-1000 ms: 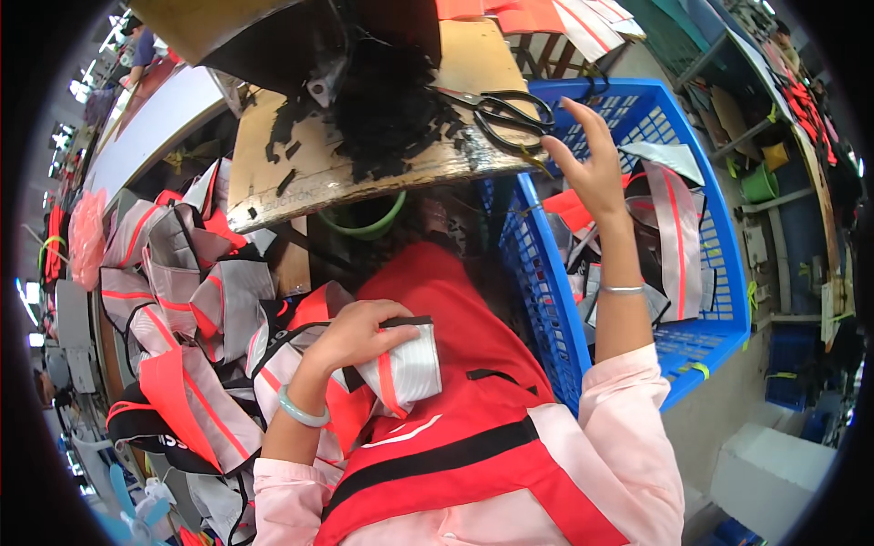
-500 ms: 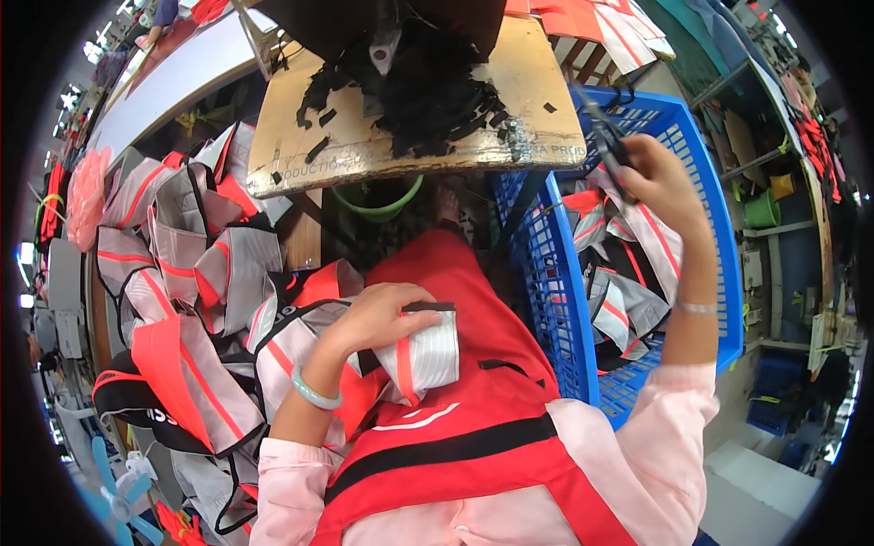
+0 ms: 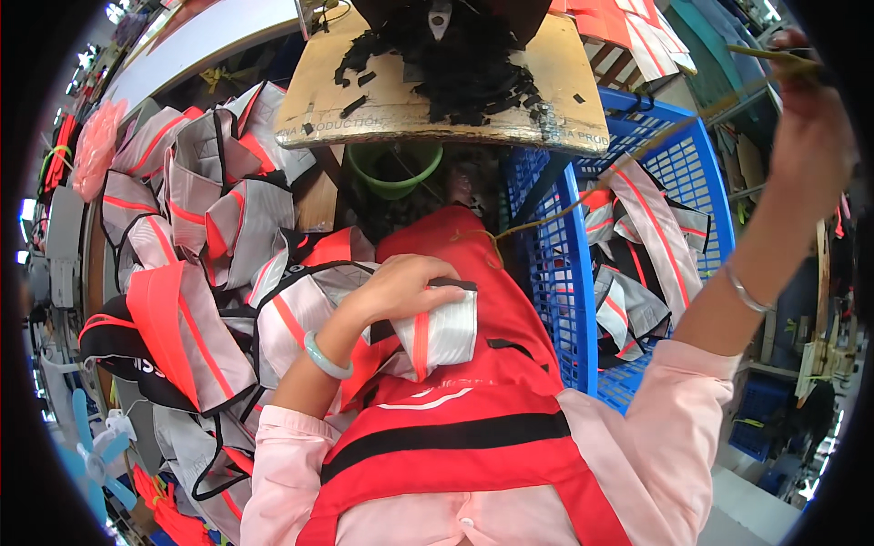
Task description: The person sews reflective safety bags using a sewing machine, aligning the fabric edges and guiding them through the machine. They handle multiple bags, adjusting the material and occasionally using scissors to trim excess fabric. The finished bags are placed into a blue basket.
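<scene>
Possibly the basket [image 3: 584, 291] poses a snag. The right hand [image 3: 813, 136], raised, is too blurred to tell its opening or hold. The left hand [image 3: 405, 284], curled closed, grips the grey piece [image 3: 446, 329] left of the basket; the cord [image 3: 555, 217] crossing its rim could catch if pulled.

Lettering noted: dark capitals printed along the front edge of the wooden bench [image 3: 314, 86], upper centre of frame, one run toward its left end, another at its right corner. Red apron [image 3: 437, 469], lower centre: small pale characters, too faint to read, above a curved white line. Black fabric panel [image 3: 118, 364], left of frame: white capitals, partly covered.
</scene>
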A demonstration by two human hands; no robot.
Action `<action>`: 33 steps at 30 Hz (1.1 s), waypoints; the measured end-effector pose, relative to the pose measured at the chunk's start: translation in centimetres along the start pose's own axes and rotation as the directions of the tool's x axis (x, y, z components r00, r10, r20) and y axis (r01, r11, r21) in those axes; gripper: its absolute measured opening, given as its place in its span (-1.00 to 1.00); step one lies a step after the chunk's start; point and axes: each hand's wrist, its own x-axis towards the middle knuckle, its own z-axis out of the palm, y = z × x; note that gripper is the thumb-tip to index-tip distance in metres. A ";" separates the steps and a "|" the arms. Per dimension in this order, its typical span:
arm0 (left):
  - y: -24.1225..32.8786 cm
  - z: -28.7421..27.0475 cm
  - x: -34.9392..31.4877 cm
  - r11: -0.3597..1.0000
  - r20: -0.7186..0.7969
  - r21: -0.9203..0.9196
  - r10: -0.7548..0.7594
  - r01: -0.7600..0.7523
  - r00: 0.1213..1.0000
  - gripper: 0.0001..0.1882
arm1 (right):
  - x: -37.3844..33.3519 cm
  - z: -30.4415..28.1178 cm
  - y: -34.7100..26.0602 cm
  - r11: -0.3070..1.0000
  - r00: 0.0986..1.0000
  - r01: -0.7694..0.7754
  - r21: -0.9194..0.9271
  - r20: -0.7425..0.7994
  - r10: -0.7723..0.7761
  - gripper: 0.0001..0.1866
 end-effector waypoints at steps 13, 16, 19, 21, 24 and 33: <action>0.9 0.7 5.3 0.981 -0.115 -0.096 -0.181 0.170 0.977 -0.48 | -41.1 8.4 9.9 0.465 0.427 -0.884 0.046 0.486 0.763 -0.54; -2.6 2.7 9.5 0.970 -0.102 0.015 -0.238 0.241 0.966 -0.37 | -39.4 11.1 13.1 0.277 0.281 -0.956 0.094 0.555 0.783 -0.60; -2.8 1.8 13.5 0.916 0.103 0.023 -0.402 0.401 0.910 -0.22 | -39.7 14.1 18.2 0.516 0.470 -0.857 -0.008 0.400 0.787 -0.59; -6.3 3.7 15.0 0.950 -0.085 -0.015 -0.313 0.313 0.946 -0.35 | -37.3 15.8 17.8 0.413 0.415 -0.905 0.100 0.415 0.810 -0.57; -7.5 4.1 16.5 0.922 -0.051 -0.124 -0.374 0.366 0.926 -0.43 | -39.9 17.0 19.7 0.357 0.412 -0.911 0.207 0.402 0.818 -0.57; -10.8 2.1 16.6 0.722 0.241 -0.401 -0.510 0.563 0.826 -0.40 | -35.1 8.9 21.0 0.520 0.533 -0.845 0.124 0.130 0.836 -0.73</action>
